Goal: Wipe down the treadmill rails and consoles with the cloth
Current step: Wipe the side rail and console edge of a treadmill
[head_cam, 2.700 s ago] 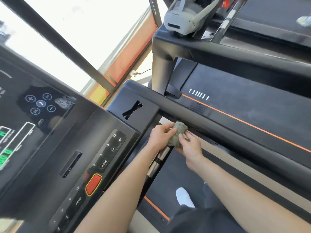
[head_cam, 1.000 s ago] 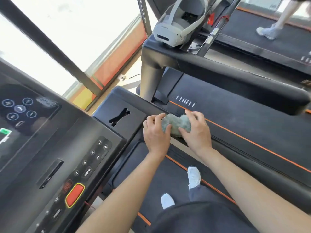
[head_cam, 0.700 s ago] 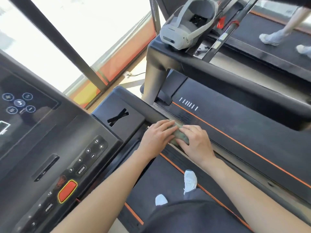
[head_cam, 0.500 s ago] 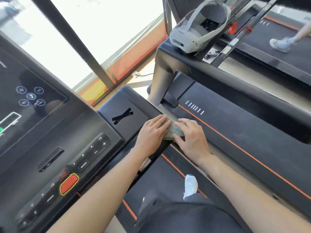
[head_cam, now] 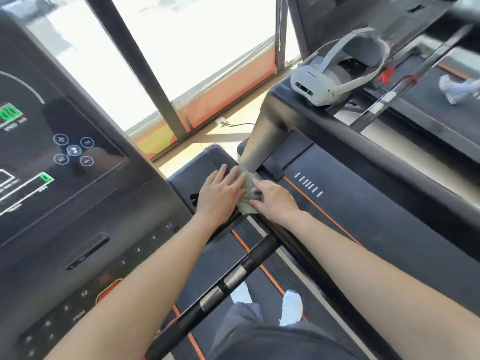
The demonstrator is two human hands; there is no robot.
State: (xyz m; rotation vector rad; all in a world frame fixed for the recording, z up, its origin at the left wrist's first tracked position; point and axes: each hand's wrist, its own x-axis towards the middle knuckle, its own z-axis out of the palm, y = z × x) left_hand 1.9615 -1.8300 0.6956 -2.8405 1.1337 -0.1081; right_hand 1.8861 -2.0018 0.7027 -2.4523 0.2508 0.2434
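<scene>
Grey-green cloth (head_cam: 248, 196) is lying at the front end of the treadmill's side rail (head_cam: 304, 253); left hand (head_cam: 220, 196) and right hand (head_cam: 275, 201) are pressing it, fingers nearly straight.

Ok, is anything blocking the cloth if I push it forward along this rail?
Yes. The left hand and right hand press the cloth; directly ahead, the neighbouring treadmill's grey upright stands at the cloth's front edge, so forward travel likely ends there.
</scene>
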